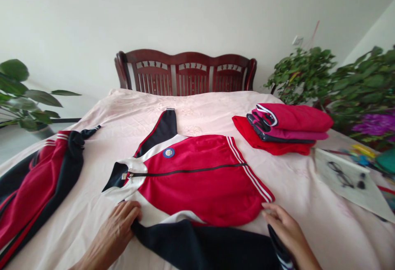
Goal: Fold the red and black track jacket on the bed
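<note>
A red, white and navy zip-up track jacket [197, 183] lies flat on the pale pink bedspread [210, 116], its zip running sideways and a round blue badge on the chest. My left hand [115, 229] curls over the white panel at the jacket's near edge. My right hand [285, 227] rests at the striped hem corner, its fingertips on the fabric, above a navy sleeve [197, 247] that lies across the near side. Another red and navy jacket [37, 175] lies spread at the left of the bed, apart from both hands.
A folded stack of red and navy clothes [286, 126] sits at the right of the bed. Beyond it lies a sheet of paper [345, 179] with glasses on it. A carved wooden headboard [185, 72] stands at the far end, with leafy potted plants [302, 75] beside the bed.
</note>
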`<state>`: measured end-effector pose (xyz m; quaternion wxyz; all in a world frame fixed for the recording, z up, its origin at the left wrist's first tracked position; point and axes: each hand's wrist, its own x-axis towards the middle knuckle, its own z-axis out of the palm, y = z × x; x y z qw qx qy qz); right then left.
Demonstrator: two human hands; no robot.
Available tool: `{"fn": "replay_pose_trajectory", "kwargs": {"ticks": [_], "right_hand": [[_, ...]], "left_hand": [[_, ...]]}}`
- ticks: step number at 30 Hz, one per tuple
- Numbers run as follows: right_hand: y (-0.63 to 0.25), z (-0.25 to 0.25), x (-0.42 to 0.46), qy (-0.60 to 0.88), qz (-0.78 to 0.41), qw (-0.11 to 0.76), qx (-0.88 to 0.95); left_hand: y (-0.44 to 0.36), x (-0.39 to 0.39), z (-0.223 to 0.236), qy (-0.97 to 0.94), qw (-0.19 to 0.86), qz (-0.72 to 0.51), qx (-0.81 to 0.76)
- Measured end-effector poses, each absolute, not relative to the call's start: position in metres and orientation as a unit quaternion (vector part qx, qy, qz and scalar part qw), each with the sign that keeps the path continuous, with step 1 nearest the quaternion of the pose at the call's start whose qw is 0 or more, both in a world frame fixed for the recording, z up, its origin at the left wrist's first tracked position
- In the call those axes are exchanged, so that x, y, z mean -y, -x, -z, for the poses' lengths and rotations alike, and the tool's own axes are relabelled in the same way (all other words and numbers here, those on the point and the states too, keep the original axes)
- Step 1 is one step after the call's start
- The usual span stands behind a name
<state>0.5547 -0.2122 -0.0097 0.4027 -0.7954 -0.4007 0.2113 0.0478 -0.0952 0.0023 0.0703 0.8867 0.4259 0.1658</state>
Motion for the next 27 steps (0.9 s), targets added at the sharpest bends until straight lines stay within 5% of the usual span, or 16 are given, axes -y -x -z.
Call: {"fn": "replay_pose_trajectory", "kwargs": {"ticks": [8,15,21,27], "right_hand": [[-0.529,-0.002,0.202,0.841,-0.156,0.246,0.455],[-0.54,-0.004,0.184,0.849,-0.149,0.257,0.437],[-0.553,-0.034,0.159,0.768,-0.238,0.398,0.443],[-0.558,-0.066,0.082,0.746,-0.232,0.369,0.504]], "left_hand": [[-0.032,0.08,0.009,-0.898,-0.013,-0.187,-0.398],[-0.022,0.073,0.015,-0.895,0.001,-0.25,-0.369],[-0.024,0.066,0.008,-0.863,0.033,-0.294,-0.41],[-0.042,0.039,-0.008,-0.799,0.057,-0.292,-0.522]]}}
